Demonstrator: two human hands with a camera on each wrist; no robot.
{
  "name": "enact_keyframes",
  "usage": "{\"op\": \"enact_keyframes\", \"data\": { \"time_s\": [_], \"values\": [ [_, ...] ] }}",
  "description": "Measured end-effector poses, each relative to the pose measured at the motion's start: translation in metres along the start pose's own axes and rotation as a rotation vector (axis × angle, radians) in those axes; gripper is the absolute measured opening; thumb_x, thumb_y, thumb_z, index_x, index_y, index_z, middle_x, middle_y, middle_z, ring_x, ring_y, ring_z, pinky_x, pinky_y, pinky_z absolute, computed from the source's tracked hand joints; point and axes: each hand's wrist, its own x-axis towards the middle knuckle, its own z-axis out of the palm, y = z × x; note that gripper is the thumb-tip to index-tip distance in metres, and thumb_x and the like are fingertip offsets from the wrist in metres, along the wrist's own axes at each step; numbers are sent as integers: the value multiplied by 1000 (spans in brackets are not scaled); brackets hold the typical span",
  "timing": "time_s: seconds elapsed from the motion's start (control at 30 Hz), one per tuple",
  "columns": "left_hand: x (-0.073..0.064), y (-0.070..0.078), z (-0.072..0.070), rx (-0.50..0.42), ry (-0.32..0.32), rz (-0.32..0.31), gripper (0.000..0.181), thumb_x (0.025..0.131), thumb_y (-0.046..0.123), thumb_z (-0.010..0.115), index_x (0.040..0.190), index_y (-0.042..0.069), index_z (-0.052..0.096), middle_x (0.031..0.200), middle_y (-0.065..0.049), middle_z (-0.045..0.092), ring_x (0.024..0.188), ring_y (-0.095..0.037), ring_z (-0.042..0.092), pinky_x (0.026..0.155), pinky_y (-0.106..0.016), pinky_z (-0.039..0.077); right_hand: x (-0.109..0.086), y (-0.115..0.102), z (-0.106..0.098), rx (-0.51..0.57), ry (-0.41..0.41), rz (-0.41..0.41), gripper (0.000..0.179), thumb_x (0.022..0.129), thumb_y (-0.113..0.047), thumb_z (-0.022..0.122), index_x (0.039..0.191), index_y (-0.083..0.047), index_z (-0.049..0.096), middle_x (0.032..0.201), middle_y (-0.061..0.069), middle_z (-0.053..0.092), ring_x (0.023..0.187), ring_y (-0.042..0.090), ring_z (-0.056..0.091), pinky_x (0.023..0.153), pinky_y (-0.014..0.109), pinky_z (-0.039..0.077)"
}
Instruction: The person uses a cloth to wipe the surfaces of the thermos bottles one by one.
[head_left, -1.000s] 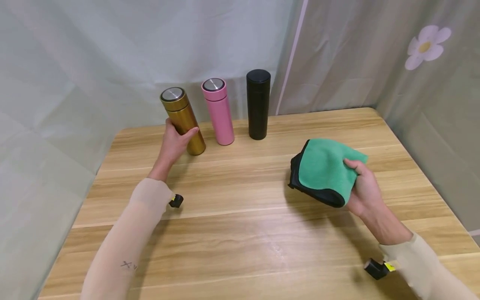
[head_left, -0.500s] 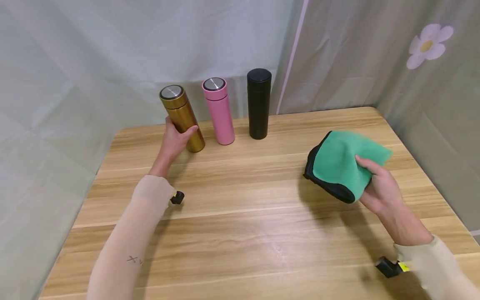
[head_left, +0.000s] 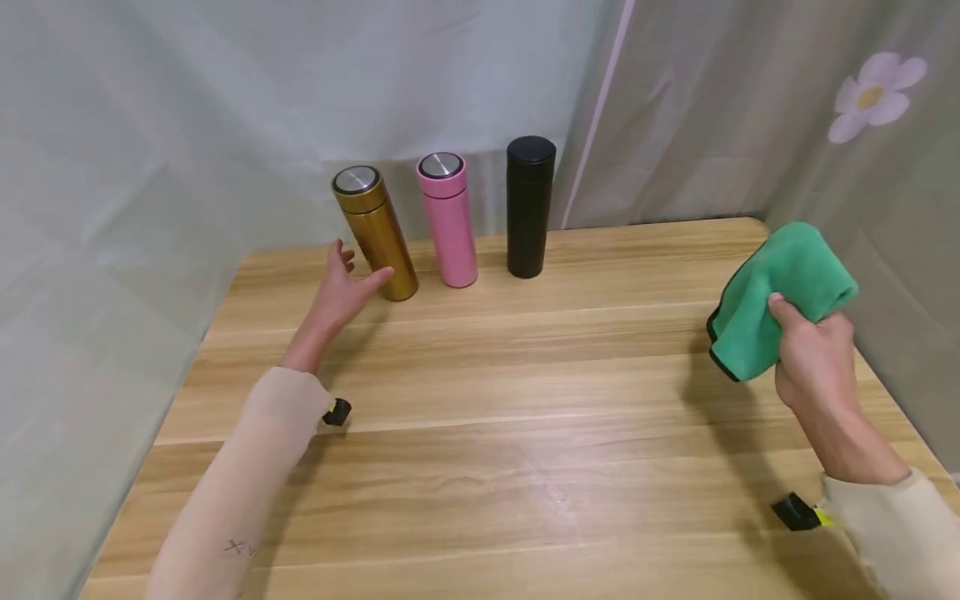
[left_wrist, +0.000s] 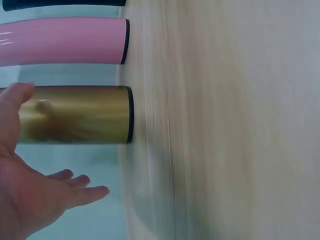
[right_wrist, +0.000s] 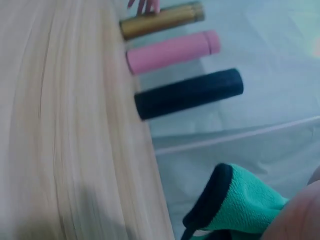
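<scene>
A gold thermos bottle [head_left: 381, 237] with a steel-topped lid stands upright at the back left of the table. My left hand [head_left: 341, 287] is beside it, thumb and fingers spread apart around its near left side; the left wrist view shows the fingers off the gold bottle [left_wrist: 80, 115]. To its right stand a pink thermos bottle [head_left: 450, 225] and a black thermos bottle [head_left: 529, 208]. Over the table's right side, my right hand [head_left: 821, 362] grips a green cloth [head_left: 787, 287] with black edging, thumb on top. In the right wrist view the cloth [right_wrist: 250, 200] hangs folded.
The wooden table [head_left: 480, 467] has its back edge close behind the bottles. A pale curtain [head_left: 247, 100] hangs behind and at both sides, with a printed flower [head_left: 870, 98] at right.
My left hand has let go of the gold bottle and opened its fingers. My right hand has carried the cloth to the right, and the cloth has folded over.
</scene>
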Motion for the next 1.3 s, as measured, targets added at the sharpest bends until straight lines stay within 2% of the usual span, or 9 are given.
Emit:
{"op": "enact_keyframes", "data": {
  "time_s": [0.17, 0.43, 0.57, 0.63, 0.7, 0.8, 1.07, 1.17, 1.3],
  "values": [
    [-20, -3, -14, 44, -25, 21, 112, 97, 47, 70, 163, 5, -11, 169, -23, 11, 155, -40, 14, 122, -59, 18, 9, -3, 0, -259, 198, -95, 9, 100, -13, 65, 108, -11, 69, 106, -3, 63, 95, 9, 61, 83, 21, 48],
    [-55, -5, -27, 155, -71, 115, 100, 100, 37, 68, 162, -3, 0, 164, -31, 19, 152, -47, 18, 119, -64, 21, 36, 11, -8, -808, 186, -419, 31, 102, -18, 57, 73, -8, 50, 65, -11, 43, 65, 9, 39, 65, 28, 30],
    [-68, -2, -26, 225, -129, 140, 99, 100, 32, 70, 161, -7, 2, 164, -33, 19, 151, -48, 20, 119, -64, 22, 51, 20, -12, -981, 77, -518, 24, 98, -5, 45, 75, 0, 41, 66, 7, 35, 70, 25, 34, 70, 37, 26],
    [-73, -1, -25, 253, -148, 150, 100, 99, 30, 71, 161, -8, 3, 163, -34, 19, 151, -49, 20, 120, -63, 21, 56, 23, -14, -1052, -9, -523, 17, 92, 4, 41, 87, 5, 57, 74, 20, 54, 76, 35, 48, 76, 45, 35],
    [-78, 0, -24, 276, -161, 155, 99, 99, 29, 71, 160, -9, 4, 163, -34, 20, 151, -49, 20, 120, -62, 21, 59, 27, -14, -1100, -114, -526, 41, 85, 11, 37, 113, 6, 66, 99, 31, 66, 92, 50, 59, 84, 59, 41],
    [-84, 1, -23, 289, -168, 166, 98, 99, 29, 72, 160, -10, 6, 162, -34, 21, 150, -49, 21, 121, -62, 20, 58, 32, -11, -1141, -249, -522, 67, 81, 15, 39, 145, 4, 54, 133, 37, 57, 109, 60, 58, 87, 70, 43],
    [-95, 2, -17, 322, -227, 170, 94, 100, 33, 70, 161, -7, 11, 163, -31, 25, 151, -47, 22, 120, -61, 21, 39, 44, 5, -1277, -410, -522, 60, 82, 11, 50, 141, 2, 58, 115, 35, 65, 69, 37, 52, 56, 46, 39],
    [-99, 1, -17, 325, -253, 165, 94, 100, 35, 69, 162, -5, 11, 163, -29, 25, 151, -45, 22, 120, -61, 21, 30, 51, 7, -1323, -457, -551, 58, 79, 10, 55, 136, 4, 61, 118, 36, 65, 73, 40, 59, 54, 49, 44],
    [-104, 2, -16, 338, -276, 177, 92, 101, 33, 69, 161, -7, 13, 162, -31, 26, 150, -47, 23, 120, -62, 21, 20, 60, 7, -1373, -545, -620, 54, 78, 8, 67, 132, 7, 63, 129, 36, 60, 106, 54, 64, 78, 66, 53]
  ]
}}
